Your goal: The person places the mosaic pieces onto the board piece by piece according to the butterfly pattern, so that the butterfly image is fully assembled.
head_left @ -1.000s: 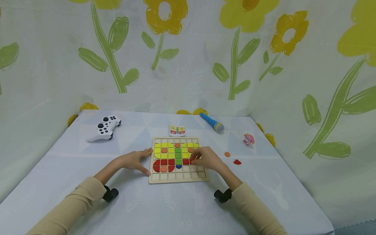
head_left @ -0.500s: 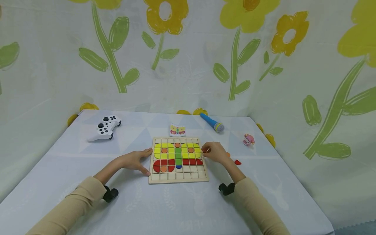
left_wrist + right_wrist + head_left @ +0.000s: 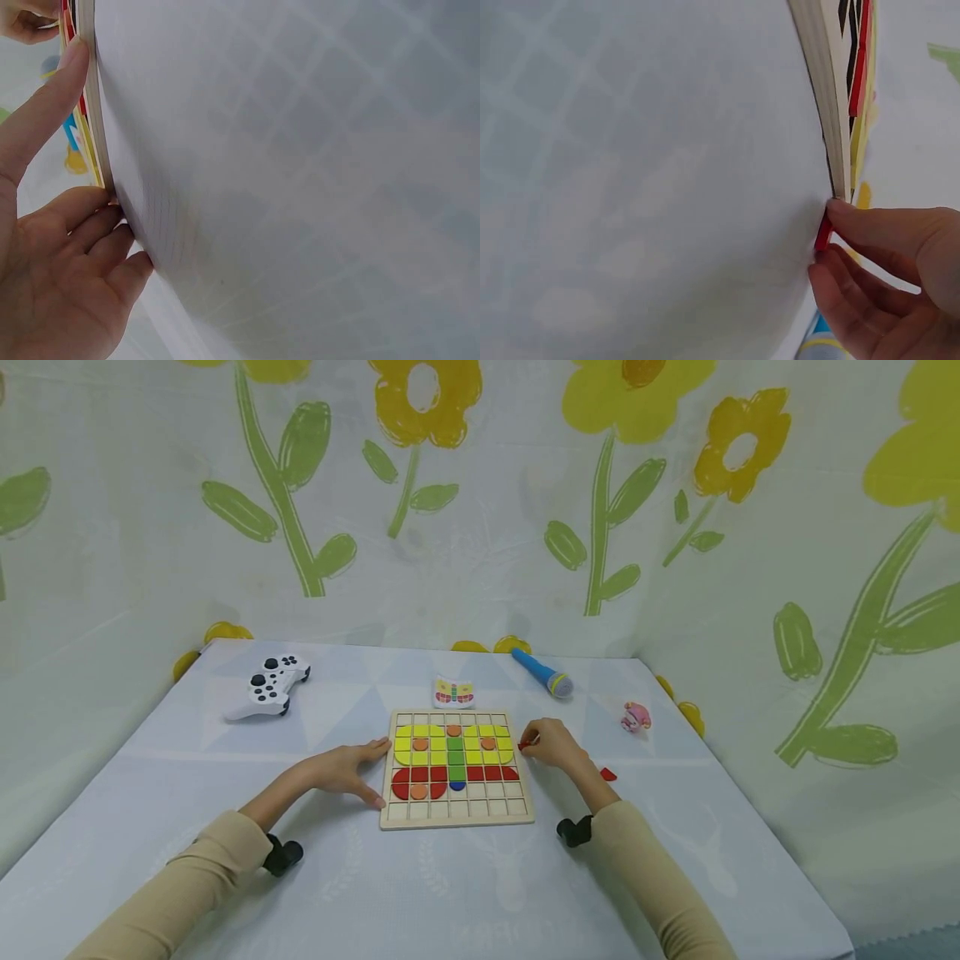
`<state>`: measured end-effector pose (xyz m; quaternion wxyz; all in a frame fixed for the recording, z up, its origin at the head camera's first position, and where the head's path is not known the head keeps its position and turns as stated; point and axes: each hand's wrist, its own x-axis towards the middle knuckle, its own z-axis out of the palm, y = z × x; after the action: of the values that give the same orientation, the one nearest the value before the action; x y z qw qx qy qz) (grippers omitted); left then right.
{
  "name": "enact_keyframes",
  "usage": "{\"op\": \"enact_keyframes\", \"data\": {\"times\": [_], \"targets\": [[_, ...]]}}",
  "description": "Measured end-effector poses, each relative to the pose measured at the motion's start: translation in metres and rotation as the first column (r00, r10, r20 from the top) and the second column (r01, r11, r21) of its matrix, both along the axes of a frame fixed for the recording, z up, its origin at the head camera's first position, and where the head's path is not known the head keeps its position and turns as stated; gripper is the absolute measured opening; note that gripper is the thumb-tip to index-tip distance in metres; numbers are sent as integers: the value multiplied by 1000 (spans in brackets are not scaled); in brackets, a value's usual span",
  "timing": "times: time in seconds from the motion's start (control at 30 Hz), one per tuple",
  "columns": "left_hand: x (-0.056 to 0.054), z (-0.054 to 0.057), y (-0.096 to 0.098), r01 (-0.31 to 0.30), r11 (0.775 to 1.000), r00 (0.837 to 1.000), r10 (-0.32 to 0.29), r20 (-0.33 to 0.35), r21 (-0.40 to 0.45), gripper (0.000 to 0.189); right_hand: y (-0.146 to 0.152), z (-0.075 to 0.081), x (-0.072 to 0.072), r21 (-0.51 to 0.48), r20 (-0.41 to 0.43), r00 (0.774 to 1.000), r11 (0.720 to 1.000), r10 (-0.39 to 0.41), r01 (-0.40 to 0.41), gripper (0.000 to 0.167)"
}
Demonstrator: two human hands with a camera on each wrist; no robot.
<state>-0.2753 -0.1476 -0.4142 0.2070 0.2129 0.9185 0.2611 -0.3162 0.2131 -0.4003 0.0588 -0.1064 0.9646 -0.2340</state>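
A wooden grid board [image 3: 465, 817] lies flat on the table, filled with yellow, red, green, blue and orange pieces in a butterfly-like pattern. My left hand [image 3: 339, 769] rests against the board's left edge, thumb and fingers spread apart; in the left wrist view the hand [image 3: 75, 262] touches the board's side. Just beyond the right edge, my right hand [image 3: 557, 745] pinches a small red piece [image 3: 823, 231] between thumb and fingers, low over the table. Another red piece [image 3: 607, 774] with a curved side lies right of that hand.
A small picture card [image 3: 453, 693] stands behind the board. Farther off lie a blue toy microphone [image 3: 542, 673] and a white game controller [image 3: 273, 685]. A pink figurine [image 3: 635, 717] is at the right. A flower-printed curtain [image 3: 495, 543] surrounds the table.
My right hand has moved right, off the board to beside its edge, uncovering a row of red pieces. The loose orange disc is now hidden by that hand. My left hand stays put.
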Motion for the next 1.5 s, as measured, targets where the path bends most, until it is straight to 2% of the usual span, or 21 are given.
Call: {"op": "enact_keyframes", "data": {"times": [0.27,0.4,0.77,1.13,1.5], "targets": [[-1,0,0,-2,1000,1000,2,5,-3,106,9,-5,4,-15,-6,1000,1000,-16,16,13],[0,1,0,4,1000,1000,-4,2,-10,106,13,-5,7,-64,5,1000,998,-22,22,13],[2,1,1,6,1000,1000,-6,1,-4,106,5,4,26,-174,-42,999,984,26,-33,7],[3,3,1,11,1000,1000,-11,-12,3,104,-24,4,40,-180,-26,991,974,134,-136,8],[2,2,1,5,1000,1000,-5,-1,-5,104,-44,-1,46,-177,24,965,951,261,-253,6]]}}
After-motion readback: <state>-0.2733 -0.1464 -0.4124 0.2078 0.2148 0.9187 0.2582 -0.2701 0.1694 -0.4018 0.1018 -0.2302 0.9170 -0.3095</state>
